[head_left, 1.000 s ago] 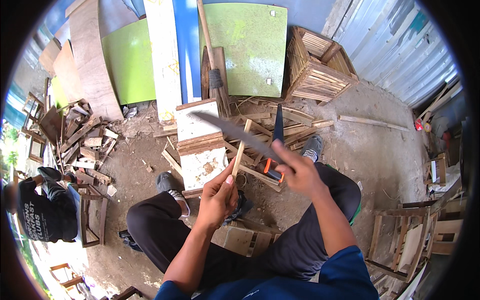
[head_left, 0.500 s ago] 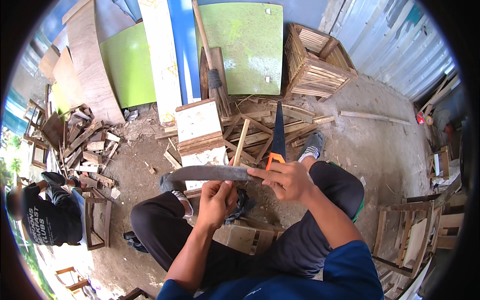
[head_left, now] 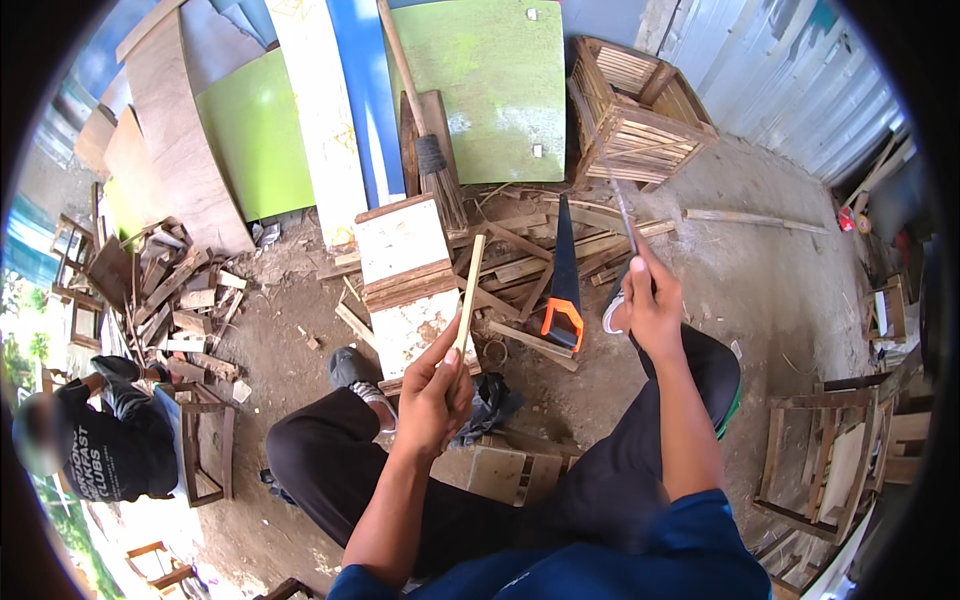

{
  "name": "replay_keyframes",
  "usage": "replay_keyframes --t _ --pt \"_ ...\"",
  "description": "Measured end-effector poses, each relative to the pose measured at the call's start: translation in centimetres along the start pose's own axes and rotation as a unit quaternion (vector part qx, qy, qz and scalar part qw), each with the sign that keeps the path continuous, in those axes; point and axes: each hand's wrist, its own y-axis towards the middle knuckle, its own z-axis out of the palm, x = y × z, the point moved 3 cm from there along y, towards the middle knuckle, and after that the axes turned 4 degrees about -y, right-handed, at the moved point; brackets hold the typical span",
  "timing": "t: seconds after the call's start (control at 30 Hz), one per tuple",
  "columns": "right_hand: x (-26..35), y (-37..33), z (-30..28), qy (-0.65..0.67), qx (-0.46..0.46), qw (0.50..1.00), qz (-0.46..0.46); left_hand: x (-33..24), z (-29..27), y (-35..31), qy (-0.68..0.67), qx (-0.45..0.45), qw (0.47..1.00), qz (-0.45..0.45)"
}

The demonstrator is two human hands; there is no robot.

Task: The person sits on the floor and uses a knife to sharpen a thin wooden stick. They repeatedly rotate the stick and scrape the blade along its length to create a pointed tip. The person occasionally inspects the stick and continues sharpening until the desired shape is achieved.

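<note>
My left hand [head_left: 432, 405] is closed around the lower part of a thin pale wooden stick [head_left: 473, 280], which points up and away from me. In my right hand [head_left: 655, 305] is a machete [head_left: 624, 205], raised to the right of the stick and seen nearly edge-on; its far end is blurred. Stick and blade are apart. Just left of the stick stands a low bench with a worn white top [head_left: 402, 245] and brown wooden strips. A handsaw [head_left: 564, 250] with an orange handle lies between my hands, beyond my knees.
Scrap wood [head_left: 520, 262] lies around the saw, with another offcut pile [head_left: 180, 290] at left. A broom [head_left: 430, 165] leans by green boards [head_left: 490, 90]. A slatted wooden crate [head_left: 640, 115] stands far right. Another person [head_left: 110, 440] sits at left.
My right hand has lifted the machete away from the stick, up and to the right; the blade lay crosswise before. My left hand keeps its hold on the stick.
</note>
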Motion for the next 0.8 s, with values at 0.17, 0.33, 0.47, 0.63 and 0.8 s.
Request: replay_keyframes --t 0.17,0.33,0.47,0.63,0.8 --pt "2.8 -0.1 2.5 0.114 0.06 0.983 0.134 1.5 0.8 0.9 0.035 0.009 0.999 -0.027" --pt "4.1 0.1 5.2 0.194 0.128 0.96 0.158 3.0 2.2 2.5 0.151 0.057 0.987 0.0" --pt "4.1 0.2 6.0 0.212 0.103 0.956 0.173 3.7 3.0 3.1 0.159 0.076 0.984 -0.004" --pt "4.8 0.9 6.4 0.232 0.111 0.952 0.164 3.9 4.2 3.8 0.167 0.094 0.981 0.018" --pt "5.6 0.9 7.0 0.188 0.161 0.961 0.122 3.0 4.4 4.9 0.277 0.052 0.949 0.144"
